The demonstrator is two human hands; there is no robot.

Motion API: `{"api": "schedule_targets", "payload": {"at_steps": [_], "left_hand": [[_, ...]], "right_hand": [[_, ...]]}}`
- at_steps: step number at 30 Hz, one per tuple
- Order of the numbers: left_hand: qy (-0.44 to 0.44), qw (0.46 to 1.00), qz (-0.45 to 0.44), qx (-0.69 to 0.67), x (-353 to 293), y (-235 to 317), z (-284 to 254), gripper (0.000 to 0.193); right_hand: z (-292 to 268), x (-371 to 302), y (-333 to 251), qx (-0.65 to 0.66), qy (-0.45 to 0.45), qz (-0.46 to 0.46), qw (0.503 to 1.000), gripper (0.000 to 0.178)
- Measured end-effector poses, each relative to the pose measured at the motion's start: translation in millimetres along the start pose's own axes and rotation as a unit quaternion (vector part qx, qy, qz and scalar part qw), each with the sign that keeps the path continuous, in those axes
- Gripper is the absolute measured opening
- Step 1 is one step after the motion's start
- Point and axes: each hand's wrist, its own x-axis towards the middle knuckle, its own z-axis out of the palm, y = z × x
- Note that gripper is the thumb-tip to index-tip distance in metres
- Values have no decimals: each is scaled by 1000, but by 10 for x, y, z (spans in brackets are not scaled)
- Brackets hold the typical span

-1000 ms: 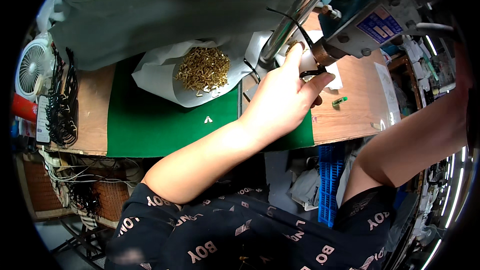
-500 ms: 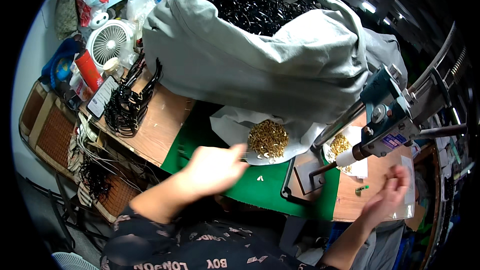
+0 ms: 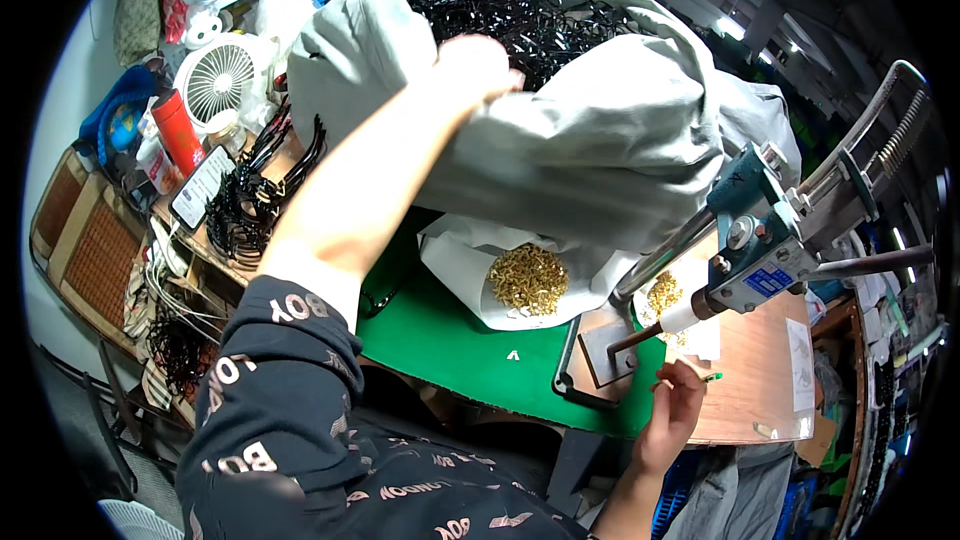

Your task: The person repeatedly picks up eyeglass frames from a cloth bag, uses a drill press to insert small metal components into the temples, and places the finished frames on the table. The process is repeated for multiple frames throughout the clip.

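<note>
My left hand [image 3: 478,65] reaches over the rim of the big grey cloth bag [image 3: 600,155], at the pile of thin glossy black pieces [image 3: 540,25]. Its fingers are smeared and partly hidden, so what they hold cannot be made out. Low on the right, my right hand [image 3: 672,412] is half curled with fingers apart, nothing visible in it. It hovers by the table's front edge, next to the metal base plate [image 3: 606,352] of a blue-green bench press [image 3: 755,240]. A small green-ended item [image 3: 712,377] shows just past its fingers.
Small gold-coloured parts [image 3: 528,280] lie on white sheeting [image 3: 450,260] over a green mat [image 3: 450,350]; more gold parts [image 3: 664,292] sit behind the press rod. Left stand black curved pieces [image 3: 240,215], a phone [image 3: 202,186], a red flask [image 3: 177,132] and a fan [image 3: 217,80].
My left hand has gone up and away from beside the gold parts to the bag's opening. My right hand has moved left, closer to the press base.
</note>
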Motion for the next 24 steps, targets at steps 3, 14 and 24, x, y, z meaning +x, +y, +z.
{"api": "schedule_targets", "payload": {"at_steps": [3,14,24], "left_hand": [[-20,998,-12,60,-145,-44,659,34],[233,719,124,-643,-892,-280,-770,25],[128,802,26,-583,-2167,-537,-368,30]], "right_hand": [[-112,-140,70,-10,8,33,999,29],[373,-31,85,28,-209,118,970,16],[1034,208,576,-283,-434,-6,855,16]]}}
